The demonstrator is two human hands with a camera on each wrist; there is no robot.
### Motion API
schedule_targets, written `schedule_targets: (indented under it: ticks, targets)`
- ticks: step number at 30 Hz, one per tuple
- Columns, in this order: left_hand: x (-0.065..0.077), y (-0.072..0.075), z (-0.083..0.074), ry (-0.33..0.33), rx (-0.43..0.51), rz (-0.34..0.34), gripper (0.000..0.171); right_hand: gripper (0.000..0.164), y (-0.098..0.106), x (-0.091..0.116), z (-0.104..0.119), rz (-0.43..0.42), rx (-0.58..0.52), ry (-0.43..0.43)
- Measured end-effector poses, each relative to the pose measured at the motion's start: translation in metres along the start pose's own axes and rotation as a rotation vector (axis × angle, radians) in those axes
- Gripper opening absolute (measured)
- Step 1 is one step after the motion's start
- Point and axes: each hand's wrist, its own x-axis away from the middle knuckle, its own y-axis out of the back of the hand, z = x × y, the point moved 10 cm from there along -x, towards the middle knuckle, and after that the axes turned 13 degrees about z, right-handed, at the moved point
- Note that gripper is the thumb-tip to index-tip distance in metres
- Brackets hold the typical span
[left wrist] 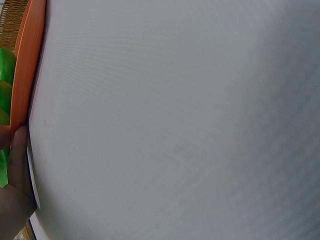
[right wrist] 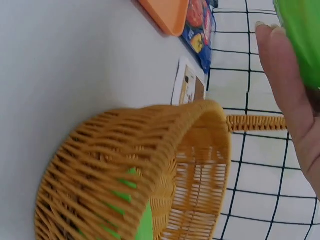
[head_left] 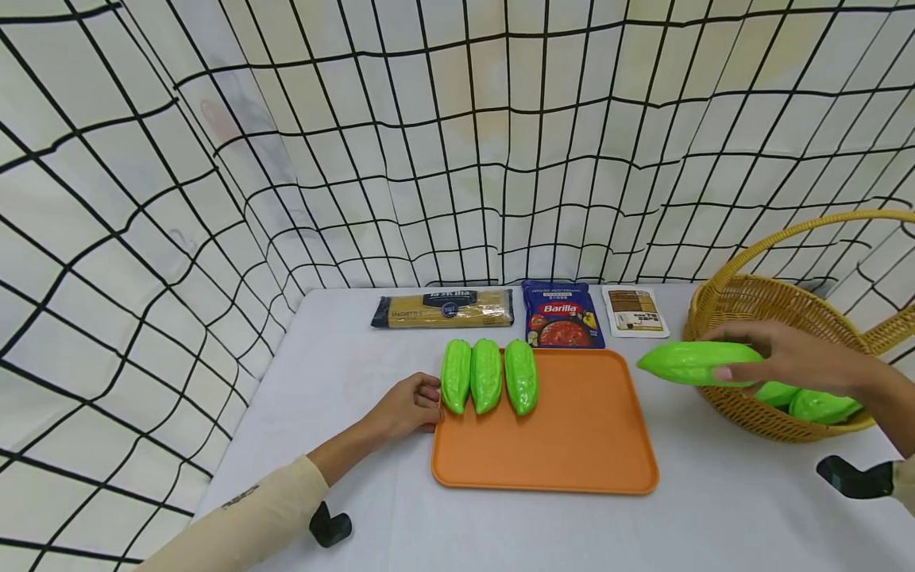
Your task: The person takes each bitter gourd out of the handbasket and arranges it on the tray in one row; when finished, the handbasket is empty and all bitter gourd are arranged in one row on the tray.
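My right hand (head_left: pixel 793 357) holds a glossy green ridged bitter melon (head_left: pixel 689 362) in the air, between the tray and the wicker basket (head_left: pixel 758 413). In the right wrist view the thumb lies along this bitter melon (right wrist: pixel 302 35). My left hand (head_left: pixel 409 407) pinches the left rim of the orange tray (head_left: pixel 572 445), with fingers on both sides of the rim (left wrist: pixel 26 75) in the left wrist view. Three more bitter melons (head_left: pixel 486 377) lie side by side at the tray's upper left. Inside the basket are other bitter melons (head_left: pixel 822 405), partly hidden by my right arm.
Behind the tray lie a spaghetti pack (head_left: pixel 450 310), a blue Barilla pouch (head_left: pixel 562 314) and a small white-and-brown packet (head_left: pixel 635 311). The basket's tall handle (head_left: pixel 786 236) arches up at the right. A black-lined net (head_left: pixel 500 159) over white cloth stands behind the table.
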Motion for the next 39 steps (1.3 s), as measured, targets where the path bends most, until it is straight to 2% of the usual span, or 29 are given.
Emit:
schedule_targets:
  ticks: [3,12,18,21,28,32,39]
  targets:
    - [0.0,0.0,0.0,0.001,-0.002,-0.001,0.057,0.045,0.0,-0.004,0.001,-0.019,-0.002,-0.009]
    - [0.001,-0.001,-0.001,0.005,0.005,0.003,0.057,0.043,-0.007,-0.021,0.011,-0.04,-0.025,0.06]
    - [0.0,-0.002,-0.002,0.002,0.001,0.006,0.058,0.04,-0.014,-0.033,0.021,-0.065,-0.056,0.155]
    - [-0.001,-0.002,-0.001,0.002,0.007,0.007,0.057,0.042,-0.02,-0.039,0.026,-0.042,-0.092,0.18]
    - [0.0,-0.003,0.0,-0.003,0.018,0.008,0.057,0.06,-0.033,-0.054,0.024,0.042,-0.164,0.101]
    - [0.0,-0.002,-0.001,-0.006,0.025,0.009,0.057,0.067,-0.036,-0.062,0.024,0.032,-0.209,0.105]
    - [0.002,-0.001,-0.002,-0.001,0.015,0.004,0.057,0.052,-0.039,-0.076,0.03,-0.017,-0.212,0.177]
